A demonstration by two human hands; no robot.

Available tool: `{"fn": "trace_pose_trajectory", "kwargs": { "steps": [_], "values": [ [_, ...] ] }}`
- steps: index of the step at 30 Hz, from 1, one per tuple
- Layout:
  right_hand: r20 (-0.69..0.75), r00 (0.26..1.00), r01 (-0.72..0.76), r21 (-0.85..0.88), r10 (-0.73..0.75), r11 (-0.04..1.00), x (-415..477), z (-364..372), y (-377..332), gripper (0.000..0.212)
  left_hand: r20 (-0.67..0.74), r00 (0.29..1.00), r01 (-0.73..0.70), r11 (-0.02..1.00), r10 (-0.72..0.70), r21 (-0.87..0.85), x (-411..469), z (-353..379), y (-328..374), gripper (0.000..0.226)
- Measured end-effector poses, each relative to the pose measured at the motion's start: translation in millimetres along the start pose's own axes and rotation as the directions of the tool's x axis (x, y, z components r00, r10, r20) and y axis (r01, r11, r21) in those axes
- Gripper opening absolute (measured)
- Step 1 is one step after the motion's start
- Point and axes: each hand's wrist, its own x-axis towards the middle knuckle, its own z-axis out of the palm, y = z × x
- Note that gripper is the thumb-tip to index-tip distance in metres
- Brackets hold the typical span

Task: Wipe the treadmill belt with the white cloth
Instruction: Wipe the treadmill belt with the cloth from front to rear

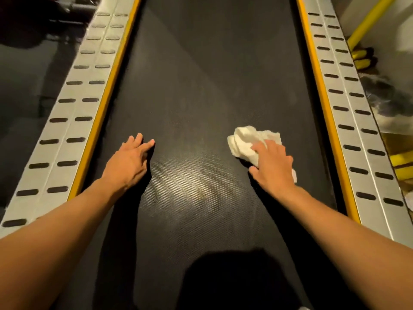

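White cloth [248, 139], bunched, lies on the right half of the black treadmill belt [201, 86], closer to the right yellow strip [320, 104] than to the belt's centre. The right hand [273, 166] rests palm-down on the cloth's near part, fingers extended over it and pressing it to the belt; a scrap of cloth shows at the hand's outer edge. The left hand [130, 159] lies flat on the belt near the left yellow strip [106, 104], fingers straight, holding nothing. Silver side rails [73, 104] with dark slots flank the belt.
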Motion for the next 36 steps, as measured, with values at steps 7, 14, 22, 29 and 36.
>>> {"fn": "trace_pose_trajectory", "kwargs": {
  "steps": [7, 14, 22, 29, 36],
  "values": [
    [0.165, 0.773, 0.533, 0.355, -0.613, 0.768, -91, 25, -32, 0.042, -0.009, 1.0, 0.015, 1.0, -0.014, 0.016, 0, 0, 4, 0.056],
    [0.101, 0.932, 0.296, 0.343, -0.348, 0.892, 11, -8, -53, 0.06, -0.037, 0.999, 0.008, 1.0, -0.008, -0.004, -2, 3, 1, 0.054],
    [0.222, 0.605, 0.663, 0.392, -0.765, 0.638, -58, 11, -79, 0.036, -0.04, 0.998, 0.037, 0.999, -0.038, -0.01, -2, -1, 8, 0.053],
    [0.044, 0.895, 0.42, 0.254, -0.444, 0.871, 37, 5, -105, 0.052, -0.054, 0.998, -0.021, 0.998, 0.017, -0.067, -7, 4, 0, 0.056],
    [0.159, 0.549, 0.747, 0.346, -0.821, 0.567, -42, 34, -101, 0.043, -0.104, 0.993, -0.072, 0.988, 0.058, -0.135, -17, 7, -19, 0.057]
  ]
}}
